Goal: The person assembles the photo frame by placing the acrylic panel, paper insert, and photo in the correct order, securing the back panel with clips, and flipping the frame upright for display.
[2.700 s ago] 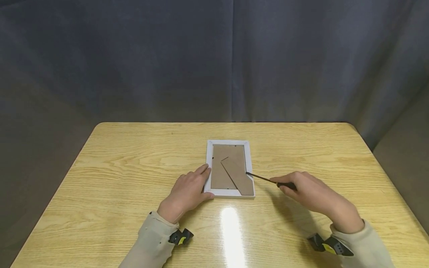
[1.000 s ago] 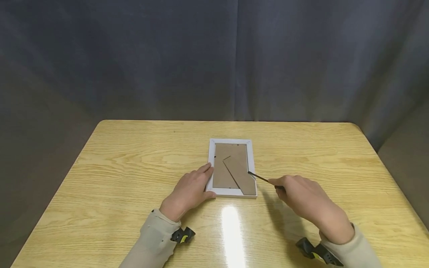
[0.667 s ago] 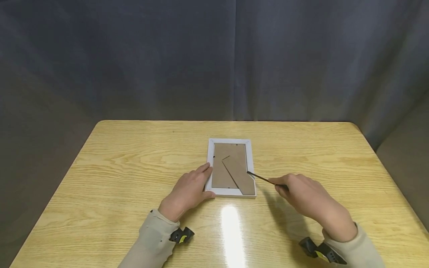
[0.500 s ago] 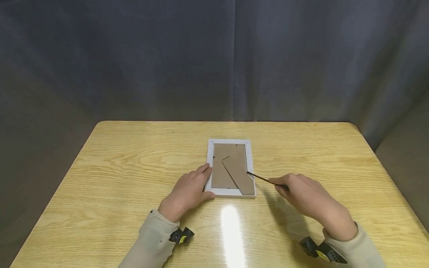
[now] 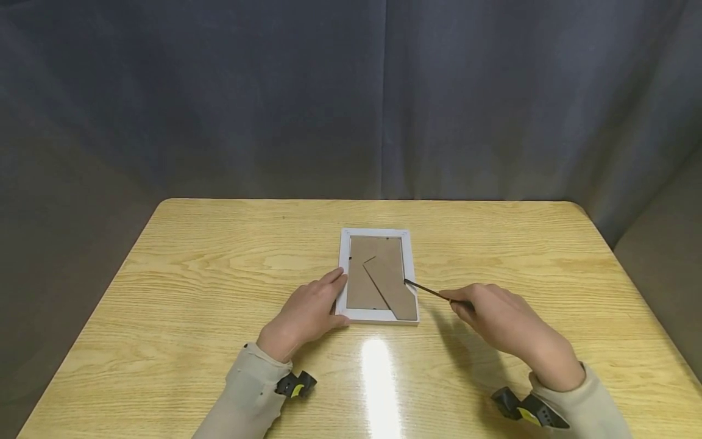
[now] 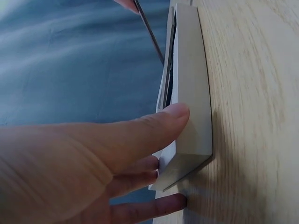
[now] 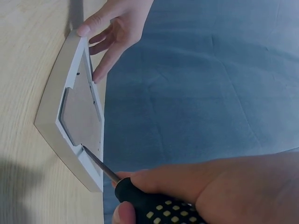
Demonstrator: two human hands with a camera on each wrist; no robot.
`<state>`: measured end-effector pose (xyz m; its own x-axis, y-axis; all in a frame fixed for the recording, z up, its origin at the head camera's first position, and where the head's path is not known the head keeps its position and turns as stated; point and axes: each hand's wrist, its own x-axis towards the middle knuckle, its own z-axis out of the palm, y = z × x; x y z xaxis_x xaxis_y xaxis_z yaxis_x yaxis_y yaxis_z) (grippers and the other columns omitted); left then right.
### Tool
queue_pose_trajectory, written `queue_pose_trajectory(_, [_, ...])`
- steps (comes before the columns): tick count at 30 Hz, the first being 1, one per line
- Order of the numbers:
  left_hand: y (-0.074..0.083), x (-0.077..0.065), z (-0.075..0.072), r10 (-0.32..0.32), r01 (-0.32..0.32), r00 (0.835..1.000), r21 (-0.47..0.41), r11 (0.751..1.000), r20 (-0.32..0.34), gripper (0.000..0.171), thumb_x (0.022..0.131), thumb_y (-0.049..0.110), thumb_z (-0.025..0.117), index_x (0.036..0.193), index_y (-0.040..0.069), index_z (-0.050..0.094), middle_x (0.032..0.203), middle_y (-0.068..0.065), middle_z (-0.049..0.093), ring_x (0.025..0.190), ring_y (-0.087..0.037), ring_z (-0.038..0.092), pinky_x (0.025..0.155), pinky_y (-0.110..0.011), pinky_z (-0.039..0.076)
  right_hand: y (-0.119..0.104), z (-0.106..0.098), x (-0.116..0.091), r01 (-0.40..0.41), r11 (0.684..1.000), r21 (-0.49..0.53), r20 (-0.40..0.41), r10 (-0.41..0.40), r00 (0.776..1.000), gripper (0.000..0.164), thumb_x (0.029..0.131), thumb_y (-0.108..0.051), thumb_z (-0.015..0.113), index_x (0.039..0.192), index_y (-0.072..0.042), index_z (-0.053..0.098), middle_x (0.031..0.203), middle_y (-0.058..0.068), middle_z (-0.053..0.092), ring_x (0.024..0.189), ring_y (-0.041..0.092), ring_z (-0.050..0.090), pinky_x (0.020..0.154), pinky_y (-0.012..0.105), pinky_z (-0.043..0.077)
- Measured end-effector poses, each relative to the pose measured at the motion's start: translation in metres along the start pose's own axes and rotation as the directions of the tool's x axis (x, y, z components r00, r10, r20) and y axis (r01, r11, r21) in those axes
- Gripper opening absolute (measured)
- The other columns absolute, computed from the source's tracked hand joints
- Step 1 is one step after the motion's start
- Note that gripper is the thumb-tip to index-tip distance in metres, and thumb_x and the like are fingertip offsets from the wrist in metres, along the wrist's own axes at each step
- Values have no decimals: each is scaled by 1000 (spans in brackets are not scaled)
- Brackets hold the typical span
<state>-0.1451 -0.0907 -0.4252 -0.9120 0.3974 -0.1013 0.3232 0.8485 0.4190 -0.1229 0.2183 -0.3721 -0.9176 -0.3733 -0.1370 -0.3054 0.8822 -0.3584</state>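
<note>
A white picture frame (image 5: 375, 232) lies face down, its brown backing board (image 5: 359, 289) and slanted stand flap (image 5: 396, 289) showing. My left hand (image 5: 304, 316) holds the frame's near left corner, thumb against the near edge and fingers along the left side. With my right hand (image 5: 507, 326) I grip a screwdriver (image 7: 159, 200) by its dark handle dotted with yellow. Its thin shaft (image 5: 430, 291) slants left and down, and the tip meets the inner right edge of the frame, beside the flap. In the right wrist view the tip sits where board and border meet.
The frame rests on a wood-grain table (image 5: 230, 244), whose far edge runs along a dark curtain (image 5: 274, 110). Small dark tabs (image 5: 350, 258) show at the board's edges. Each sleeved wrist carries a black camera (image 5: 297, 385). A bright light reflection crosses the table's near middle.
Since the oldest frame, my right hand has come slightly left, nearer the frame, and more of the screwdriver handle is hidden. Over the last half second both hands stay nearly still.
</note>
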Motion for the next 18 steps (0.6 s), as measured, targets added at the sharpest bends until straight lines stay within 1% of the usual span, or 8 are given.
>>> queue_pose_trajectory(6, [1,0,0,-5,5,1000,6,1000,-7,80,85,30,82,149,-1,46,162,-16,38,138,-40,51,110,-56,45,-1,1,2,22,1000,8,-44,-22,999,34,103,-19,57,135,-19,67,62,-4,42,52,9,34,48,27,31])
queue_pose_trajectory(14, [2,0,2,-12,12,1000,21,1000,-11,80,85,30,82,150,0,46,162,-16,38,136,-41,53,109,-56,46,-7,6,7,36,999,9,-94,-35,995,34,103,-20,57,135,-20,67,63,-4,43,54,10,36,49,28,31])
queue_pose_trajectory(18, [2,0,2,-6,7,1000,40,999,-14,80,85,32,81,150,0,46,161,-17,39,135,-41,54,107,-56,47,-9,11,10,24,999,31,-96,-21,995,35,103,-22,57,136,-22,66,72,-2,56,55,11,37,49,29,31])
